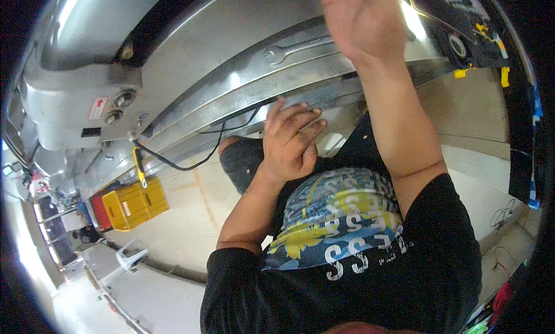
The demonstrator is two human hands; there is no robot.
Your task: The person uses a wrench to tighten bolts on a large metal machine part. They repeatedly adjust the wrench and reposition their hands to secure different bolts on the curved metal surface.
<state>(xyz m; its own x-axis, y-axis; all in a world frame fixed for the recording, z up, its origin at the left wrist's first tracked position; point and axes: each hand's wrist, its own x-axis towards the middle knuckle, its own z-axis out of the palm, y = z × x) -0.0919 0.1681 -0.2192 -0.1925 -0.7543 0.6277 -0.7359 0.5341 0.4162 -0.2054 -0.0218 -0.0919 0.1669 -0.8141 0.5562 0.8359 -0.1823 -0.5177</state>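
Observation:
My left hand (292, 138) is raised in front of my body, just below the edge of a long metal ledge (231, 103). Its dirty-looking fingers are loosely apart, with nothing in them. Farther up, my right hand (365, 25) reaches over the ledge; the top of the picture cuts off its fingers, so I cannot see whether they hold anything. An open-ended wrench (295, 49) lies on the metal beside my right hand, its far end hidden behind that hand. A black cable (188, 167) runs from a grey metal housing (87, 111) toward the ledge.
A yellow-sleeved lead (139, 166) hangs below the housing. Past it, a yellow crate (139, 204) stands on the floor with a red one (99, 211) behind. At upper right is a dark panel (471, 45) with yellow tags. A white plastic piece (132, 254) lies lower left.

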